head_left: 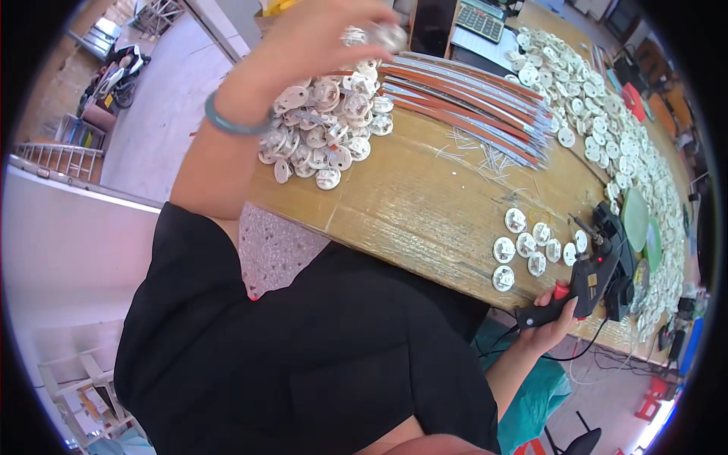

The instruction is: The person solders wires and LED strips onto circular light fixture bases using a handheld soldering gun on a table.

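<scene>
My left hand (326,38), a grey-green bangle on its wrist, is raised over a heap of white round plastic parts (326,129) at the far left of the table. One white round part (388,36), smeared by motion, is between its thumb and fingers. At the table's right front edge, my right hand (553,322) is wrapped round the grip of a black soldering gun (591,284) with a red trigger. The gun's tip points up and left, by a black stand (620,258). Several separate white discs (525,244) lie left of the tip.
Bundles of orange and white strips (462,98) lie across the table (379,197), with thin loose pins (493,155) at their ends. A long heap of white discs (629,144) runs down the right side. At the back are a calculator (481,21) and a dark phone-like slab (434,26). Cables hang right.
</scene>
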The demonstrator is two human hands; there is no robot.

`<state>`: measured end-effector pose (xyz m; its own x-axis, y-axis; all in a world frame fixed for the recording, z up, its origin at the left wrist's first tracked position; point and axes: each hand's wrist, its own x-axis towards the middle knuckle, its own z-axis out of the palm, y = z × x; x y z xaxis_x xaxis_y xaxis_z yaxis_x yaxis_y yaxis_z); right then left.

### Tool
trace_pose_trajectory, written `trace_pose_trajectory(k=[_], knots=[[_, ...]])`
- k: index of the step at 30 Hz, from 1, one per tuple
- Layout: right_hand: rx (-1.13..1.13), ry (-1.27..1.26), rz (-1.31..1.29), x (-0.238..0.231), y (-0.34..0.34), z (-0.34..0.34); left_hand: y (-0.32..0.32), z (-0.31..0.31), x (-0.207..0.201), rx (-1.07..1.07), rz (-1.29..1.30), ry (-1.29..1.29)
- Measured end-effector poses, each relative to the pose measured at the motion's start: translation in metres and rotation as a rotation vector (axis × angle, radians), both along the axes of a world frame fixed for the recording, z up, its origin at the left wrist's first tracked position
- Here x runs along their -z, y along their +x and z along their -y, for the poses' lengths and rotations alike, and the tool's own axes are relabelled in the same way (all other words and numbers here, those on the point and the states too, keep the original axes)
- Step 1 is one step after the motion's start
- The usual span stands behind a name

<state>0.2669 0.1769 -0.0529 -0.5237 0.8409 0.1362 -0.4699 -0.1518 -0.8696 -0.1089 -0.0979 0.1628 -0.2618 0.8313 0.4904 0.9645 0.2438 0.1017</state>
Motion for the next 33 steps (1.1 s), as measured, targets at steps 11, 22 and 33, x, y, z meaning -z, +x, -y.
trace_pose_trajectory(k=[11, 22, 33], knots=[[0.057, -0.001, -0.004, -0.002, -0.007, 0.004, -0.147, 0.053, 0.124, -0.173, 0.405, 0.115], [0.055, 0.069, 0.009, -0.002, -0.008, 0.006, -0.083, 0.085, 0.134, -0.120, 0.293, 0.327], [0.064, 0.054, -0.040, 0.001, -0.004, 0.004, -0.078, 0.080, 0.143, -0.122, 0.503, 0.446]])
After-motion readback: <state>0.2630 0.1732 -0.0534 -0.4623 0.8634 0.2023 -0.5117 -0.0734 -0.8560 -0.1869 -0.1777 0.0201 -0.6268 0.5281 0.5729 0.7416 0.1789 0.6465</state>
